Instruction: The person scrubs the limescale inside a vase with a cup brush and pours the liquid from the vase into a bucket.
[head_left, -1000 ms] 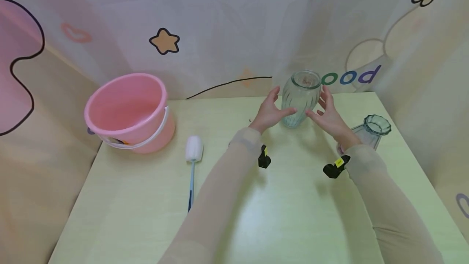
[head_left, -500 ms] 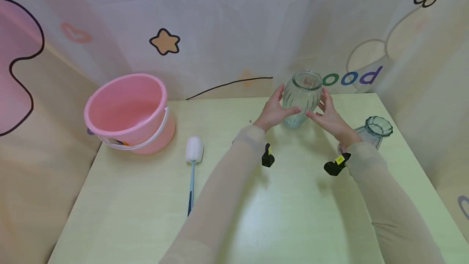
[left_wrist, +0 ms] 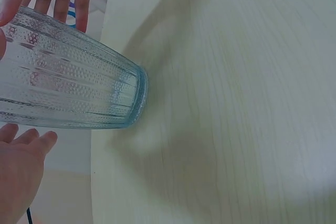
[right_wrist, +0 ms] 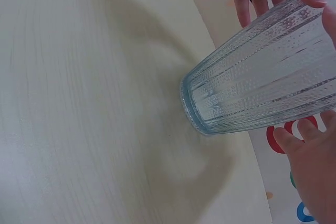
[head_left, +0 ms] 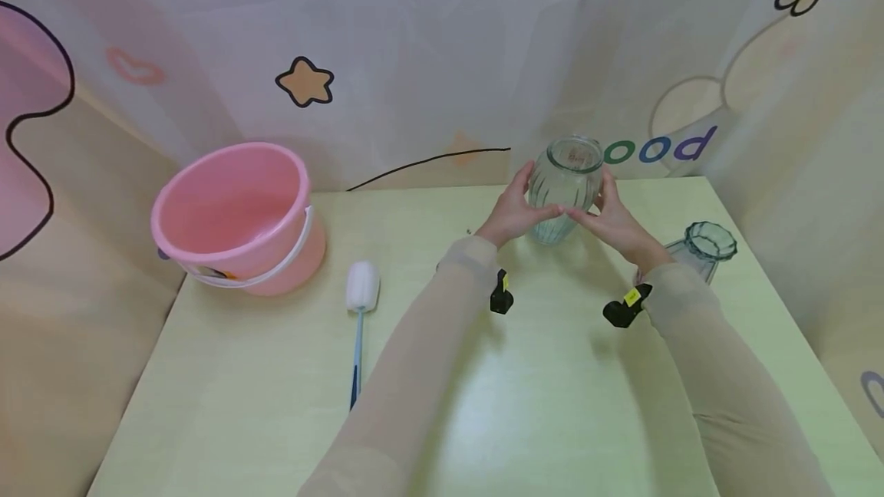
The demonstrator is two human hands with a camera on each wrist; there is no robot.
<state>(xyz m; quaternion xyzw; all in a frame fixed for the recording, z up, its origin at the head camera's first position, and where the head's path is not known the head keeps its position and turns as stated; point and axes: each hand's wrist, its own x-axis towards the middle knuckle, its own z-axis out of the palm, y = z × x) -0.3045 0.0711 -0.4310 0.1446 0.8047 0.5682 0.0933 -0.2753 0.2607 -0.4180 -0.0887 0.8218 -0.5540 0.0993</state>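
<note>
A clear ribbed glass vase (head_left: 565, 186) with a thick round rim stands near the table's back edge. My left hand (head_left: 513, 215) holds its left side, fingers spread along the glass and thumb across the front. From the right, my right hand (head_left: 617, 227) holds the opposite side. The two thumbs meet in front of the vase. Both wrist views show the textured body of the vase (left_wrist: 73, 74) tapering to its base, close over the table. A second, smaller glass vase (head_left: 710, 242) with a scalloped rim is partly hidden behind my right wrist.
A pink bucket (head_left: 314, 255) with a white handle stands at the back left. Between it and my left arm lies a sponge-headed bottle brush (head_left: 362, 288), its handle end reaching my sleeve. A printed curtain (head_left: 414, 60) hangs behind the table (head_left: 552, 405).
Both hands have closed in on the vase. The thumbs, apart before, now meet in front of it, and the fingers lie against its sides. The vase stays in about the same place.
</note>
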